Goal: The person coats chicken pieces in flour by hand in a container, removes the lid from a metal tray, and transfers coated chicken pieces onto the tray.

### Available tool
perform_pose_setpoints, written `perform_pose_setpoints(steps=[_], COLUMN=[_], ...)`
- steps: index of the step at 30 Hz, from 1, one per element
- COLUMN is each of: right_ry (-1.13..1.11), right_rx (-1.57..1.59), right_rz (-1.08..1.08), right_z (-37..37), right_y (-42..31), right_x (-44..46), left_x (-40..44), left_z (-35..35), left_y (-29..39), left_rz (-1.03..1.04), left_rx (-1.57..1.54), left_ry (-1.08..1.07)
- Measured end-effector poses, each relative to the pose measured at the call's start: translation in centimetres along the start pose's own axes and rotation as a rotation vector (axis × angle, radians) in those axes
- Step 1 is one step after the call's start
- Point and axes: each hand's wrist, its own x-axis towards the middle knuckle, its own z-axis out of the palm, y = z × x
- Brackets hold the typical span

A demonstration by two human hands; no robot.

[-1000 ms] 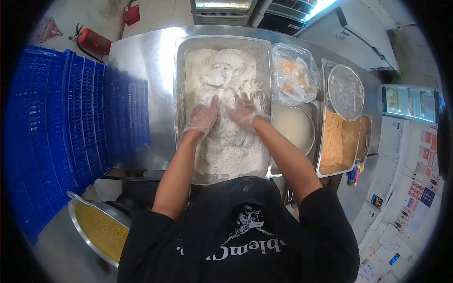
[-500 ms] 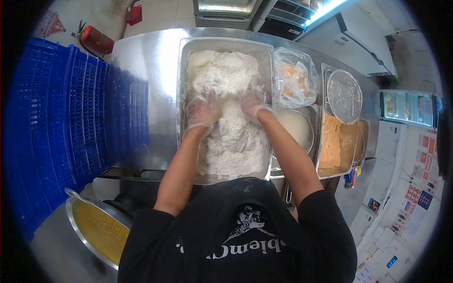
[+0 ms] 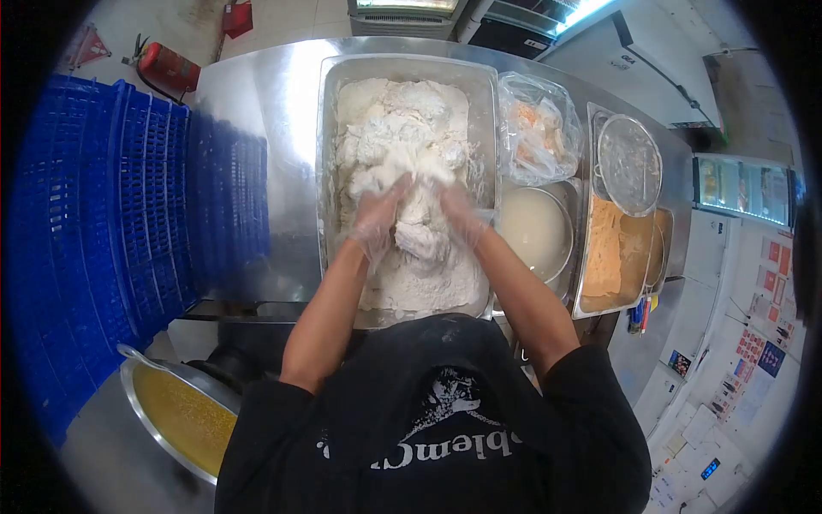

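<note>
A deep metal tray (image 3: 481,111) holds loose white flour (image 3: 411,289) and several lumpy flour-coated pieces (image 3: 409,128). Inside it, my left hand (image 3: 381,214) touches the flour on the left, in a clear plastic glove. My right hand (image 3: 465,214), gloved the same way, is opposite it on the right. Between the two hands rises a heap of coated pieces (image 3: 419,206), with flour flying just beyond the fingertips. Motion smears the fingers of both hands, so their grip does not show clearly. What the coated pieces are under the flour cannot be made out.
Right of the tray are a clear plastic bag (image 3: 539,128) with orange-and-white contents, a bowl of pale liquid (image 3: 533,231), and a tray of orange powder (image 3: 606,257) with a round strainer (image 3: 629,167). Blue crates (image 3: 150,206) stand left; a pan of yellow liquid (image 3: 175,420) sits lower left.
Both hands have drawn slightly nearer to my body. Coated lumps now show in the far half and between the hands, where flour lay more evenly; flour is thrown up.
</note>
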Motion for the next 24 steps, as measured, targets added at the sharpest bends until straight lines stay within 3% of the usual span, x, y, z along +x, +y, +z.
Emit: perform_pose_setpoints(steps=[2, 3, 4, 6, 7, 9, 10, 14, 16, 17, 20, 22, 24], right_ry=[-0.183, -0.180, -0.038, 0.115, 0.204, 0.177, 0.069, -0.070, -0.032, -0.039, -0.096, -0.112, 0.202], right_rx=[0.443, 0.448, 0.367, 0.289, -0.196, -0.589, -0.489, -0.584, -0.293, -0.293, 0.128, 0.055, 0.109], right_rz=[-0.049, -0.048, -0.110, -0.172, -0.240, -0.282, -0.270, -0.196, -0.234, -0.241, -0.119, -0.114, -0.233], right_z=[-2.0, -1.9, -1.4, 0.6, 3.1, 4.8, 4.6, 3.7, 4.4, 4.5, 3.4, 1.9, 2.2], right_y=[-1.9, -1.8, -1.7, 0.2, 3.5, 6.4, 6.5, 5.0, 6.6, 6.1, 3.4, 1.5, 1.2], right_x=[-0.1, -0.3, -0.5, 0.0, 1.1, -1.6, -4.6, -9.9, -9.2, -9.2, -9.4, -7.3, -4.7], left_x=[-1.8, -2.1, -2.1, -0.8, -0.2, -2.7, -5.3, -5.6, -5.4, -4.5, -1.4, -0.3, 0.2], left_z=[-0.7, -0.4, -0.3, 0.1, 0.0, 0.3, 0.3, 3.0, 4.2, 4.3, 3.8, 2.8, 0.7], left_y=[2.7, 3.1, 3.5, -0.3, -3.2, -3.5, -2.2, -8.3, -8.6, -9.1, -9.0, -6.7, -3.9], left_rz=[-0.019, -0.015, -0.005, 0.150, 0.154, 0.067, -0.030, 0.067, -0.012, -0.017, -0.050, 0.035, -0.039], left_rx=[-0.053, -0.064, -0.076, 0.194, 0.431, 0.645, 0.623, 0.536, 0.362, 0.362, 0.258, 0.250, 0.245], left_ry=[-0.098, 0.047, 0.195, 0.398, 0.352, 0.149, -0.005, 0.004, 0.063, 0.072, 0.107, 0.113, 0.097])
